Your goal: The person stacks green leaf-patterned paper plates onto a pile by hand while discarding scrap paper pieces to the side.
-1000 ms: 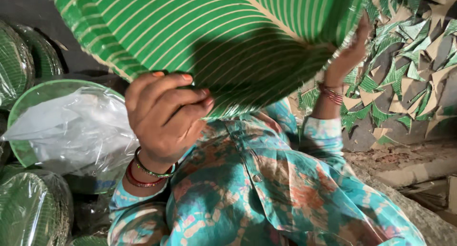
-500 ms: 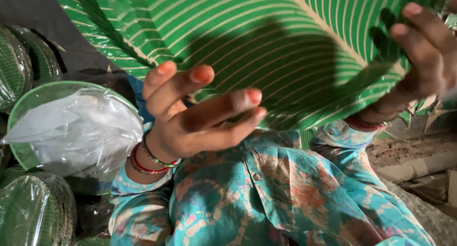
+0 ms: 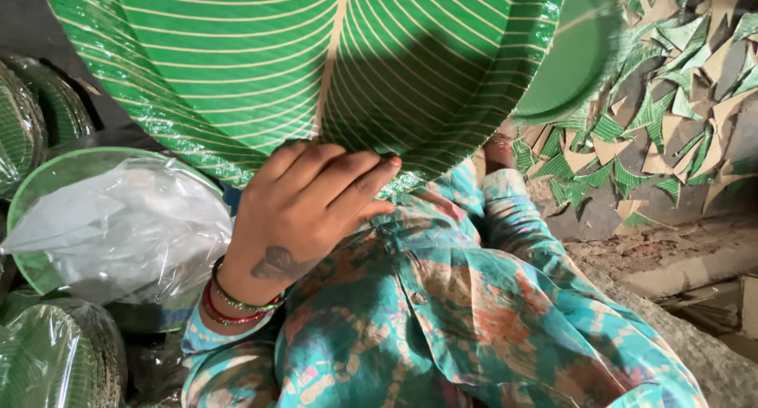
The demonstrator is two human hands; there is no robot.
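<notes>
Far left: wrapped stacks of green plates (image 3: 31, 124), dark and partly out of view. Just right of them, a pale green round plate stack (image 3: 47, 187) with a crumpled clear plastic bag (image 3: 118, 234) lying on top. Below that, another stack in clear wrap (image 3: 47, 361).

Centre: my left hand (image 3: 304, 211) is raised in front of my chest, back of the hand toward the camera, bangles at the wrist. Its fingers (image 3: 332, 167) lie close together and flat against the lower rim of the large green leaf-pattern plate (image 3: 316, 61), which I hold up, tilted, filling the top of the view. Thumb is hidden behind the hand; whether it pinches the rim from the other side, I cannot tell.

Under the hand: my patterned teal shirt.

Right of centre: my right forearm (image 3: 505, 187) runs up behind the plate's edge. The right hand itself is hidden; probably it supports the plate from behind, but its fingers are not visible.

Far right: green and tan paper offcuts (image 3: 671, 116) scattered on the floor.
</notes>
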